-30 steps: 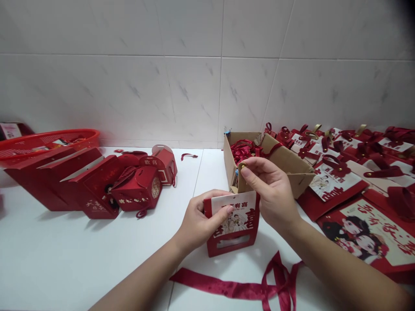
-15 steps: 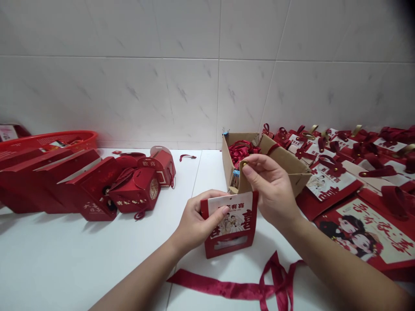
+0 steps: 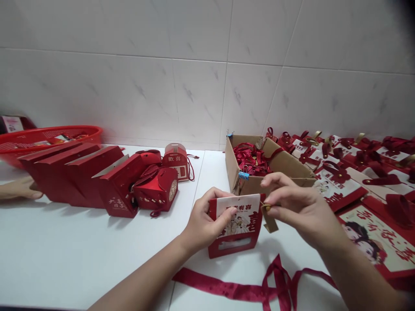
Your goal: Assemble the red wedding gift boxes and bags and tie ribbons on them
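Note:
My left hand (image 3: 212, 220) grips a small red gift box (image 3: 235, 250) with a white printed flap, thumb on the front and fingers behind. The box stands upright on the white table, a small hole near the top of its flap and a clear window low on its front. Just right of it, my right hand (image 3: 292, 203) pinches a short gold ribbon handle (image 3: 271, 224) with a small gold stud, close to the box's upper right edge. A dark red ribbon (image 3: 233, 290) lies loosely on the table in front of the box.
Behind my hands stands an open cardboard box (image 3: 275, 183) of red ribbon handles (image 3: 251, 157). Finished-looking gift boxes (image 3: 382, 233) with handles crowd the right. Red boxes (image 3: 87, 181) stand in a row at left, before a red basket (image 3: 94, 134). Another person's hand (image 3: 22, 188) touches that row.
My right hand has moved down and right with the gold ribbon handle, from above the box to beside it. Another person's hand has appeared at the left, by the row of boxes.

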Motion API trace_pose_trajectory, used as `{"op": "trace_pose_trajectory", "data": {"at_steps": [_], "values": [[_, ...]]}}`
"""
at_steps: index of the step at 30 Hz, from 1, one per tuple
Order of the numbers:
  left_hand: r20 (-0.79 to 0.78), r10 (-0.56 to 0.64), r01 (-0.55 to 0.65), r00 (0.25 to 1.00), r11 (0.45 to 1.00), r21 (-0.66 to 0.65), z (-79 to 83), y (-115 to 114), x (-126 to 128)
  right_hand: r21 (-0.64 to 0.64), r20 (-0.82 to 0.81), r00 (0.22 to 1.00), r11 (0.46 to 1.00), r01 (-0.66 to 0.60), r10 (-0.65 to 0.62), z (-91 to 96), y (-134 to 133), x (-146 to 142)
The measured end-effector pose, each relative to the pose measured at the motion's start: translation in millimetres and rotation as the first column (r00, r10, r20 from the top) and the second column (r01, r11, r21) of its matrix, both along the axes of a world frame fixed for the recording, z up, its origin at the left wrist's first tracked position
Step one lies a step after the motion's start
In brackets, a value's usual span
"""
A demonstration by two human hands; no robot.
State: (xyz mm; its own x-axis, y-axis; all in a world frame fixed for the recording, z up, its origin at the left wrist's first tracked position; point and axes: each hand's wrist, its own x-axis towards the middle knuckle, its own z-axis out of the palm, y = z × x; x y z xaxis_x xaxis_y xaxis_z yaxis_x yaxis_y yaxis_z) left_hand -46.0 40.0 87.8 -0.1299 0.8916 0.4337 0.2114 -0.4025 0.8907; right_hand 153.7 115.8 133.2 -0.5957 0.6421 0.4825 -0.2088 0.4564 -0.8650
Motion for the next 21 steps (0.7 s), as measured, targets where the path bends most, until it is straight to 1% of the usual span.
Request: {"op": "trace_pose_trajectory", "data": {"at_steps": [3, 5, 7, 9, 11, 16, 21], "values": [[-0.049, -0.006, 0.009, 0.999, 0.997, 0.073, -2.2, -0.8, 0.6, 0.07, 0.048, 0.996, 0.995, 0.067, -0.07, -19.6, 3.4, -9.3], [-0.068, -0.013, 0.021, 0.998, 0.992, 0.128, -3.0, -1.2, 1.6, 0.162, 0.074, 0.992, 0.983, 0.091, -0.104, -28.0, 1.3, -13.5], [-0.067, -0.024, 0.035, 0.998, 0.984, 0.173, -3.4, -1.5, 3.0, 0.278, 0.058, 0.984, 0.949, 0.147, -0.169, -34.0, -2.3, -16.4], [-0.056, -0.04, 0.05, 0.998, 0.977, 0.206, -3.9, -1.6, 4.5, 0.384, 0.017, 0.973, 0.9, 0.208, -0.232, -38.3, -5.1, -18.2], [-0.052, -0.05, 0.061, 0.997, 0.969, 0.239, -4.4, -1.8, 5.7, 0.448, -0.021, 0.967, 0.863, 0.234, -0.252, -40.8, -6.3, -19.0], [-0.09, -0.055, 0.081, 0.994, 0.942, 0.327, -3.8, -2.4, 7.6, 0.502, -0.059, 0.972, 0.835, 0.226, -0.228, -40.6, -7.6, -17.8], [-0.177, -0.027, 0.106, 0.984, 0.884, 0.455, -2.2, -3.1, 7.4, 0.544, -0.09, 0.966, 0.801, 0.251, -0.241, -38.9, -12.8, -16.2]]}}
